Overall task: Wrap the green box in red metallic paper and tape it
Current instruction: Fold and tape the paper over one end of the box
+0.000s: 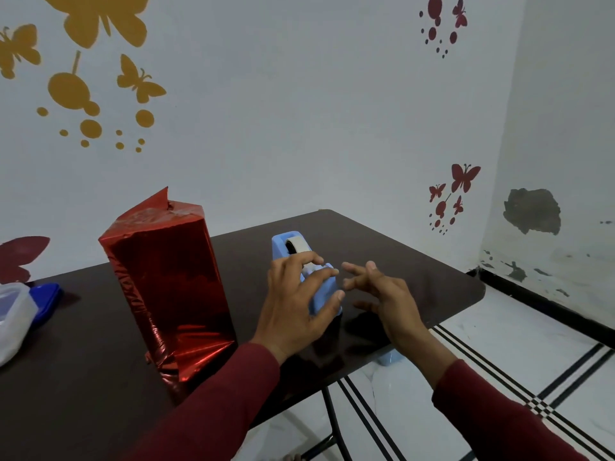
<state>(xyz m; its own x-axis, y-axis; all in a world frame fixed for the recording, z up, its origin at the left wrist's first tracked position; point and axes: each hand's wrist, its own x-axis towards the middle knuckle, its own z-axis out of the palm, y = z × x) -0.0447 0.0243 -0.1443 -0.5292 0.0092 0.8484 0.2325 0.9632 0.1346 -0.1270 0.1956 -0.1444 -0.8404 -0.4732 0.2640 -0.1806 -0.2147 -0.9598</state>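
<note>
The box stands upright on the dark table (83, 344), fully covered in red metallic paper (166, 274); no green shows. Loose paper flares at its foot and a corner of paper sticks up at its top. To its right sits a light blue tape dispenser (293, 247) with a white tape roll. My left hand (296, 304) lies over the dispenser's near end, fingers spread and curved around it. My right hand (382, 294) hovers just right of the dispenser with fingers spread, holding nothing that I can see.
A clear plastic container (13, 314) and a blue lid (46, 297) sit at the table's left edge. The table's right corner and front edge lie close to my hands, with white tiled floor (499, 354) below. A wall stands right behind the table.
</note>
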